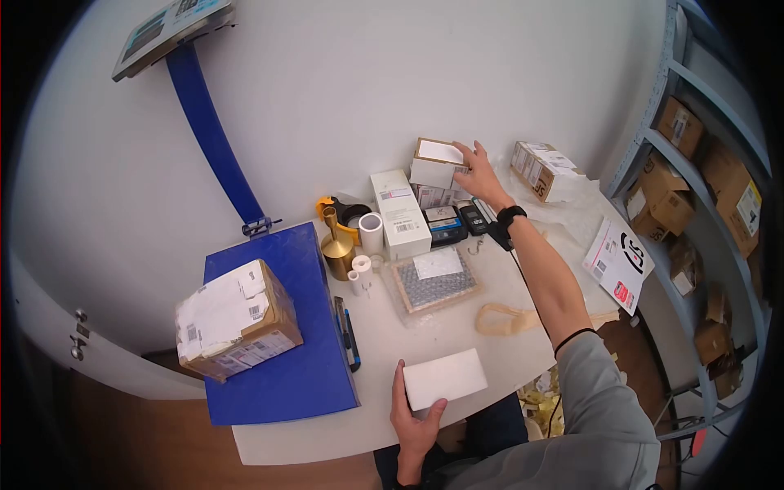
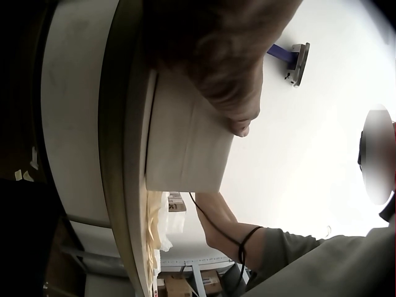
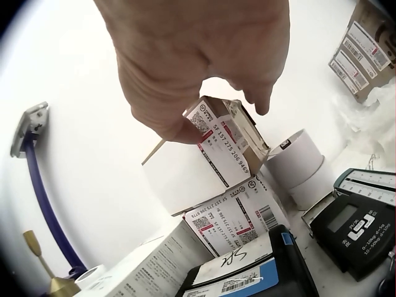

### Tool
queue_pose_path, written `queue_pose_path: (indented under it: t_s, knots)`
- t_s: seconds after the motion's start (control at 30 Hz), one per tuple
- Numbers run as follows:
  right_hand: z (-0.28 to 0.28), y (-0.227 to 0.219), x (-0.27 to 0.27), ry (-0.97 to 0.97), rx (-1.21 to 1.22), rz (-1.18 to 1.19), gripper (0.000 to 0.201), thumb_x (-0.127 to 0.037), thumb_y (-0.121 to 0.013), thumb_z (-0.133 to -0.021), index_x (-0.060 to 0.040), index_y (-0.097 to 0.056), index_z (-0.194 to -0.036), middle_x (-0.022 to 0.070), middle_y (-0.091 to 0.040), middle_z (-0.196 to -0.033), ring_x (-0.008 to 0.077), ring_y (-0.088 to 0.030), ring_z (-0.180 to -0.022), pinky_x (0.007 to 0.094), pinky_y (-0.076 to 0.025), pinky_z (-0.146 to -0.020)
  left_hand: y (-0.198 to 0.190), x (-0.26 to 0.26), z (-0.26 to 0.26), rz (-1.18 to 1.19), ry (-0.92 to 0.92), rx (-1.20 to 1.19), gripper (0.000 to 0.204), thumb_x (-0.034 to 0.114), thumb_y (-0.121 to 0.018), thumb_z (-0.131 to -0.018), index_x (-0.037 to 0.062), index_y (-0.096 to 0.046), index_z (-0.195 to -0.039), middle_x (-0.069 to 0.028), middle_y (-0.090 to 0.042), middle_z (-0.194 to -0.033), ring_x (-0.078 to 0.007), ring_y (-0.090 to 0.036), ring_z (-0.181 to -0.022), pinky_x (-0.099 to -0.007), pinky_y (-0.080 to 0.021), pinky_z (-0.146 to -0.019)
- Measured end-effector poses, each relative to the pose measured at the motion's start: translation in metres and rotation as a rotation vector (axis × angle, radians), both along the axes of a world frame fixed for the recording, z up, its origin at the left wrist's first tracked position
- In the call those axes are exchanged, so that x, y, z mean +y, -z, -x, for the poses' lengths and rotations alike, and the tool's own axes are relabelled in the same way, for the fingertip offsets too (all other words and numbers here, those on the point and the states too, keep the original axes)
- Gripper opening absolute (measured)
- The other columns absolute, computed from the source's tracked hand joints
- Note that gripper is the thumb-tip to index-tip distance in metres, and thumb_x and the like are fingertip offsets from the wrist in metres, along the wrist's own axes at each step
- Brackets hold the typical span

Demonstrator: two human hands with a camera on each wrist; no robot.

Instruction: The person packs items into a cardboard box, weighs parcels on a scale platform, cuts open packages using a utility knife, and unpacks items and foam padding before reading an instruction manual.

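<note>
My left hand (image 1: 415, 426) holds a plain white box (image 1: 445, 378) at the near table edge, thumb on its near side and fingers along its left end. In the left wrist view the white box (image 2: 185, 145) lies close over the tabletop. At the back, my right hand (image 1: 487, 181) is at the upper carton (image 1: 433, 171) of a small stack, fingers spread and fairly straight. In the right wrist view the thumb overlaps the shipping label (image 3: 219, 148) on this carton, while other fingertips show past its far corner. A second labelled carton (image 3: 238, 216) lies underneath.
A tall white box (image 1: 402, 220), a black device (image 1: 443, 229) and a small scale (image 1: 474, 219) stand near the stack. A bubble-wrapped item (image 1: 437, 282) lies mid-table. Left is a blue platform scale (image 1: 318, 359) bearing a taped carton (image 1: 237, 318); shelves (image 1: 694, 180) stand right.
</note>
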State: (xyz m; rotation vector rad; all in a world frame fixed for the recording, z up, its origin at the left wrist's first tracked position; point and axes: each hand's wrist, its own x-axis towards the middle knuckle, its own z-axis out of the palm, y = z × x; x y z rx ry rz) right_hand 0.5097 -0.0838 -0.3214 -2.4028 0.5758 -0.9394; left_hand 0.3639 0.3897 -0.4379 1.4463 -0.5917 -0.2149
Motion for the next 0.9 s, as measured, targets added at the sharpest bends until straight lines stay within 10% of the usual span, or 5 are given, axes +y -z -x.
queue_pose_path:
  t_s: [0.1,0.27,0.4,0.9]
  knots:
    - [0.012,0.007,0.052,0.194,-0.207,0.428,0.075,-0.023,-0.075,-0.084,-0.0058,-0.044,-0.150,0.0346,-0.038,-0.151,0.0497,-0.055,-0.128,0.0509,-0.051,-0.104,0.000,0.000,-0.001,0.012,0.010,0.008,0.090,0.023,-0.085,-0.086,-0.0069,-0.037,-0.155,-0.0270,-0.046,-0.156,-0.0377,-0.051,-0.140,-0.0439,-0.041,-0.115]
    - [0.012,0.009,0.182,-0.009,0.317,0.098,0.096,-0.056,-0.076,-0.081,-0.0041,-0.040,-0.154,0.0340,-0.048,-0.136,0.0493,-0.055,-0.126,0.0535,-0.054,-0.095,0.000,-0.001,0.001,0.019,0.004,0.002,0.090,0.023,-0.085,-0.086,-0.0068,-0.037,-0.155,-0.0266,-0.047,-0.156,-0.0368,-0.051,-0.141,-0.0429,-0.041,-0.115]
    - [-0.017,0.019,0.188,0.002,0.576,0.120,0.109,-0.065,-0.080,-0.073,-0.0071,-0.039,-0.156,0.0357,-0.051,-0.127,0.0514,-0.057,-0.119,0.0511,-0.055,-0.093,0.000,0.001,0.000,0.022,0.042,0.019,0.090,0.019,-0.082,-0.089,-0.0086,-0.031,-0.158,-0.0251,-0.041,-0.161,-0.0314,-0.047,-0.143,-0.0406,-0.037,-0.118]
    - [0.015,-0.038,0.171,0.006,-0.017,0.266,0.086,-0.033,-0.076,-0.077,-0.0011,-0.045,-0.150,0.0331,-0.044,-0.141,0.0504,-0.046,-0.126,0.0564,-0.047,-0.103,0.000,-0.004,0.000,0.045,-0.022,-0.024,0.084,0.020,-0.085,-0.086,-0.0050,-0.041,-0.154,-0.0255,-0.055,-0.148,-0.0341,-0.056,-0.134,-0.0408,-0.043,-0.113]
